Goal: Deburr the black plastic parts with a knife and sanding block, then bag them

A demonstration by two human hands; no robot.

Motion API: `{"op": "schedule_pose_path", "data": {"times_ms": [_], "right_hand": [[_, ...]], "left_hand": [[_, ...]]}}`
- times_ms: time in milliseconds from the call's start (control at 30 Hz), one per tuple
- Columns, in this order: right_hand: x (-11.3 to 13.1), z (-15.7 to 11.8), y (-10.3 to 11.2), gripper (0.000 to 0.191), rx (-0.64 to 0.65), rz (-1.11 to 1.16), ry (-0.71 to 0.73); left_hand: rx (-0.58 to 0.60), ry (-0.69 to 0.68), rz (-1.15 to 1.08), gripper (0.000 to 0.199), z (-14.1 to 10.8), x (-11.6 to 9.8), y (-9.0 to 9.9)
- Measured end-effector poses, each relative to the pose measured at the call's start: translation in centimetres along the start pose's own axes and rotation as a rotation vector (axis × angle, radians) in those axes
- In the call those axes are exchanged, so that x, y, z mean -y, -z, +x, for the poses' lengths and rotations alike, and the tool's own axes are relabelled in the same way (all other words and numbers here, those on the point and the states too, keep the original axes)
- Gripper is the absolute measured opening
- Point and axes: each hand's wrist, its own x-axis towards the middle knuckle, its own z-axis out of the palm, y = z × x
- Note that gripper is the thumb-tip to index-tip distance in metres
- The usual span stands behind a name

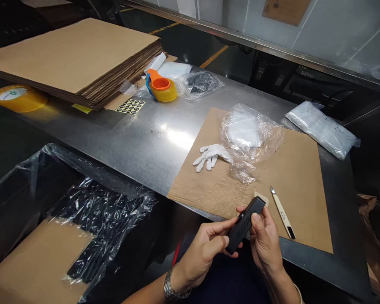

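Note:
A black oblong part with BOSCH lettering is held between both hands at the table's front edge. My left hand grips its lower left end, fingers along the side. My right hand holds the upper end, with the thumb on its lettered face. Just behind the part, a small beige piece lies on a cardboard sheet. To the right rests a pale knife-like tool marked A26. A white glove lies beside a crumpled clear bag with white contents.
Stacked cardboard stands at the back left, near yellow tape, an orange tape dispenser and a sticker sheet. A wrapped plastic bundle lies back right. At lower left, a plastic-lined box holds black wrapped items.

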Motion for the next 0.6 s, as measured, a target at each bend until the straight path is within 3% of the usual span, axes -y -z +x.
{"op": "schedule_pose_path", "data": {"times_ms": [600], "right_hand": [[-0.62, -0.29, 0.38, 0.045, -0.012, -0.038, 0.059]], "left_hand": [[-0.032, 0.038, -0.052, 0.039, 0.03, 0.01, -0.27]]}}
